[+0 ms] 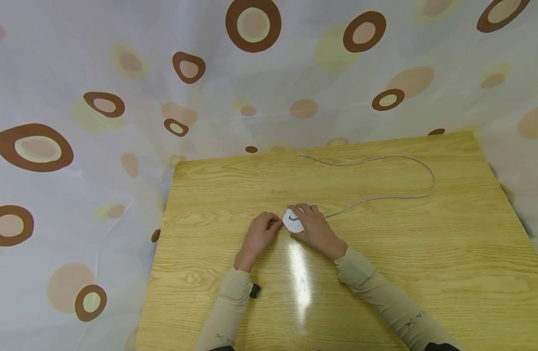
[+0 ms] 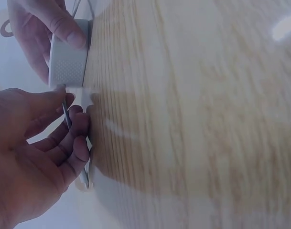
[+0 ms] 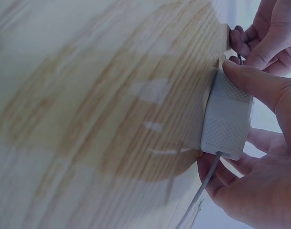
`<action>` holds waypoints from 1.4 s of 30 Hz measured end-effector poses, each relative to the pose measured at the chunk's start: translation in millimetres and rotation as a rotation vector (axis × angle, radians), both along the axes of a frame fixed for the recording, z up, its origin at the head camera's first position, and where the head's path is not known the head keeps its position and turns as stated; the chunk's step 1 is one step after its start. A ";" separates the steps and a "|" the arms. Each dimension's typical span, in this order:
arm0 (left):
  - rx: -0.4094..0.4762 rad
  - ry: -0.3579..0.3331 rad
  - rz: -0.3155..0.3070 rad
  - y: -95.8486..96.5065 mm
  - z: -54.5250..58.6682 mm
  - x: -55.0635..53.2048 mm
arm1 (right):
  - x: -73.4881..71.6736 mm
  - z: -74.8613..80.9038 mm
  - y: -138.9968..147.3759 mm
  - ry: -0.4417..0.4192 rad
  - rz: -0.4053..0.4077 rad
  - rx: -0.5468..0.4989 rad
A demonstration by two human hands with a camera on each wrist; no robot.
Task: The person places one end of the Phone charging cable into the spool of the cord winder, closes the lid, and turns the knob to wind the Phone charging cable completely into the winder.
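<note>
A small white cable box (image 1: 292, 221), flat and many-sided with dimpled side walls, sits at the middle of the table. My right hand (image 1: 316, 229) grips it from the right, thumb and fingers on opposite sides, as the right wrist view shows. Just left of the box, my left hand (image 1: 259, 234) pinches a short grey cable end (image 2: 67, 114) where it leaves the box, its tip poking out below the curled fingers. From the box's other side runs a long grey cable (image 1: 378, 197), looping right and back to a plug (image 1: 304, 155) near the far edge.
The wooden table (image 1: 448, 263) has a bright glare streak in front of the hands. A patterned white curtain (image 1: 132, 195) hangs along its back and sides. Something small and black (image 1: 255, 291) shows at the left cuff.
</note>
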State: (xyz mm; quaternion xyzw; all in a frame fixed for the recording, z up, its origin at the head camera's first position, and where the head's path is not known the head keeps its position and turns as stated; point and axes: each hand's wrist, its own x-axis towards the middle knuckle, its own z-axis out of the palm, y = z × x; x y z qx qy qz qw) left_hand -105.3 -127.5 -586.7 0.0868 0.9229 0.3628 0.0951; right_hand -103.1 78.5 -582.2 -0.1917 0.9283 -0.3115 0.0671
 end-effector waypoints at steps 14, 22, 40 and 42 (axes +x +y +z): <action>0.022 -0.056 0.103 -22.0 1.4 2.9 | -0.7 -1.8 0.0 -0.024 -0.008 -0.016; 0.019 -0.057 0.130 -29.9 2.3 4.3 | 0.1 -3.8 -0.4 -0.014 -0.004 -0.011; 0.038 -0.061 0.111 -46.4 1.7 4.4 | -0.2 -0.7 1.5 -0.018 0.010 -0.023; 0.035 -0.059 0.095 -44.2 1.1 4.7 | 0.2 0.3 1.6 -0.021 0.012 -0.024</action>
